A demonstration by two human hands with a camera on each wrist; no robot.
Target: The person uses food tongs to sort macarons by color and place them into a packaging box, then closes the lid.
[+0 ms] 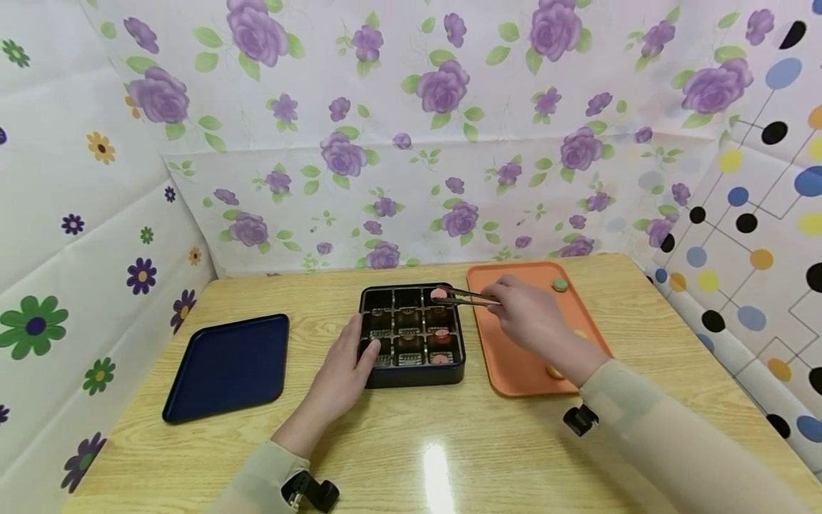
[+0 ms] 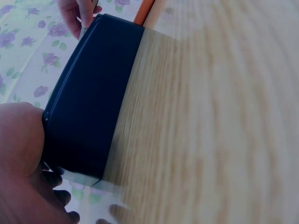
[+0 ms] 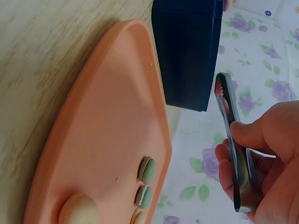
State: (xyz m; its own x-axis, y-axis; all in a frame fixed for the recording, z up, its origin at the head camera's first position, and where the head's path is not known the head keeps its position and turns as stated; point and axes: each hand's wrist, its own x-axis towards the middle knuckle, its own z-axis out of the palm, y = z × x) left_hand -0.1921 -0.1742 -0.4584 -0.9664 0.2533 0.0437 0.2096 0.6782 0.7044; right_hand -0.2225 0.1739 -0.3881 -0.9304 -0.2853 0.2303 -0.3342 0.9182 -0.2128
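My right hand (image 1: 529,314) holds metal tongs (image 3: 236,154), their tips around a pink macaron (image 1: 439,293) over the back right compartment of a black divided box (image 1: 411,376). In the right wrist view, a bit of pink shows between the tong tips. Two more pink macarons sit in the right column, one in the middle compartment (image 1: 442,334) and one in the front. The left hand (image 1: 340,375) holds the box at its near left, thumb over the rim and fingers along the side wall.
Right of the box lies an orange tray (image 1: 514,378) with green macarons (image 3: 147,170) and pale yellow ones (image 3: 80,211), partly hidden by the right arm. A dark blue tray (image 1: 231,368) lies on the left of the wooden table (image 1: 359,457). Patterned cloth (image 1: 398,200) hangs behind.
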